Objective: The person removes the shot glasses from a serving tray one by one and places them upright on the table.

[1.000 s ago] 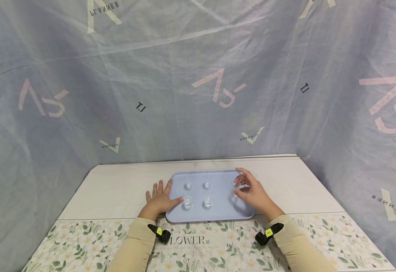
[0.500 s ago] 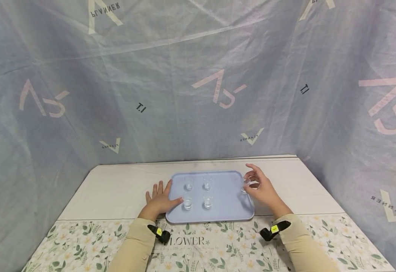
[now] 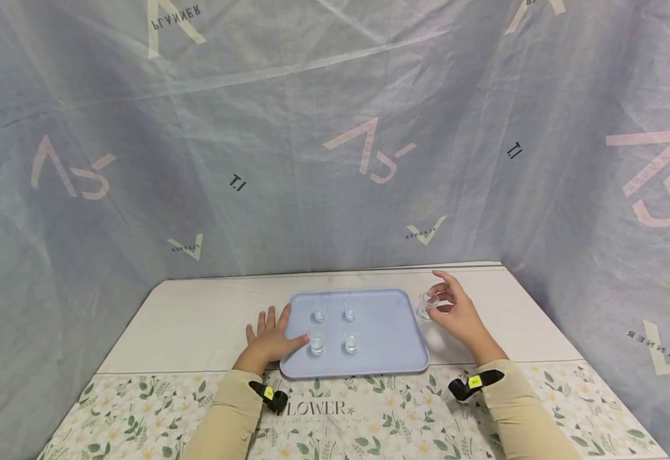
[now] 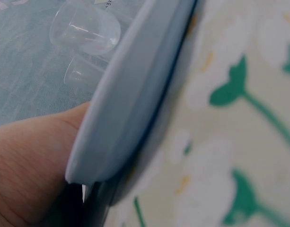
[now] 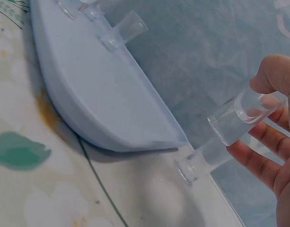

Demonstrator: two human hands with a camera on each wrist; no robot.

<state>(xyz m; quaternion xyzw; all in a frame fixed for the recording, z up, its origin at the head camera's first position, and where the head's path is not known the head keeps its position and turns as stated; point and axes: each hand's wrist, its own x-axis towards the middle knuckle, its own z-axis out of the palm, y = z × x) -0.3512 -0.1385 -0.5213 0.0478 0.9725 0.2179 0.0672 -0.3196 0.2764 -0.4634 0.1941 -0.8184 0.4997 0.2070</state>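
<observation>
Count: four aboard, two off

Left hand (image 3: 269,342) spreads over the left edge of one blue tray (image 3: 389,348), grasping nothing. On it, four clear cups (image 3: 351,342) — two rows of two. Right hand (image 3: 454,314) pinches a fifth cup (image 5: 230,120) just past the tray's right edge — a sixth cup (image 5: 189,169) stands near, on white tabletop (image 3: 507,319).

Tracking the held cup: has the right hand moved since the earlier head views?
Yes, rightward and slightly away from the person: the right hand, reaching over the right end of the tray a second ago, is now past it, holding the cup.
</observation>
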